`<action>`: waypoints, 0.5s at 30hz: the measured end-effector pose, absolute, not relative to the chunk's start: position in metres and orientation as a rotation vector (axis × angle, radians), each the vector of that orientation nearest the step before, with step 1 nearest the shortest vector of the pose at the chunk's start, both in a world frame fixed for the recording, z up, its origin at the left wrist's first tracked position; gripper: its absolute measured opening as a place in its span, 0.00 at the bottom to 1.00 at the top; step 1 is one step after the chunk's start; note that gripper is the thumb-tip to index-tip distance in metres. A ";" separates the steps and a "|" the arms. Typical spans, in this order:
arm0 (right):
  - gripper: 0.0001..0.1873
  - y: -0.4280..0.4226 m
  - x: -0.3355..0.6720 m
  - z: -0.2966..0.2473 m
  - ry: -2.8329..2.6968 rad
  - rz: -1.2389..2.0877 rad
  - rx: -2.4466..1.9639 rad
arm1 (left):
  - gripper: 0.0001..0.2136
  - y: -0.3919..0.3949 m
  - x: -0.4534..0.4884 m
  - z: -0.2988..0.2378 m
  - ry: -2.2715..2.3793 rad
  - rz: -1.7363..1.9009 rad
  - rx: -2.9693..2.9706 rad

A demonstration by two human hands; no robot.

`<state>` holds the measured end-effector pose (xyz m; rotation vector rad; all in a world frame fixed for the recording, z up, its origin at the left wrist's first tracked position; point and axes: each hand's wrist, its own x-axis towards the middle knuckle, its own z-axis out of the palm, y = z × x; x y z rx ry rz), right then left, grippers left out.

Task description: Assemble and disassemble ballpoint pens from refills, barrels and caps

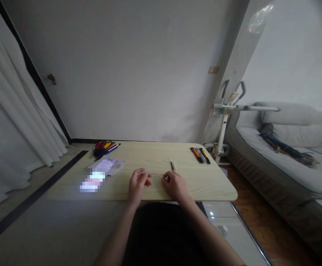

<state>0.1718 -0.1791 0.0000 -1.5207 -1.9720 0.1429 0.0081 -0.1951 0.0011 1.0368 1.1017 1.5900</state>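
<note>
My left hand [138, 183] is over the near middle of the table, fingers curled. Between its thumb and fingers is a thin pale rod [143, 172], too small to make out further. To its right, my right hand [175, 184] is closed in a pinch near the tabletop. A small dark piece [165, 176] shows at its fingertips; its kind is unclear. Just beyond the right hand, a slim black-and-white pen-like piece [172, 165] lies on the table.
The light wooden table [149, 153] carries a heap of coloured pens [104, 148] at far left and a row of pens [200, 155] at far right. A plastic packet [113, 165] and a lit, pixelated screen [93, 181] lie left. Exercise equipment [222, 133] stands beyond the right edge.
</note>
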 end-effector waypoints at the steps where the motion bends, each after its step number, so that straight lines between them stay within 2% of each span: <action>1: 0.05 -0.179 0.172 0.000 -1.968 0.152 -1.515 | 0.18 -0.195 0.008 0.001 1.104 1.588 1.034; 15: 0.07 -0.176 0.174 0.000 -1.958 0.406 -1.313 | 0.18 -0.197 0.010 0.003 1.144 1.565 1.106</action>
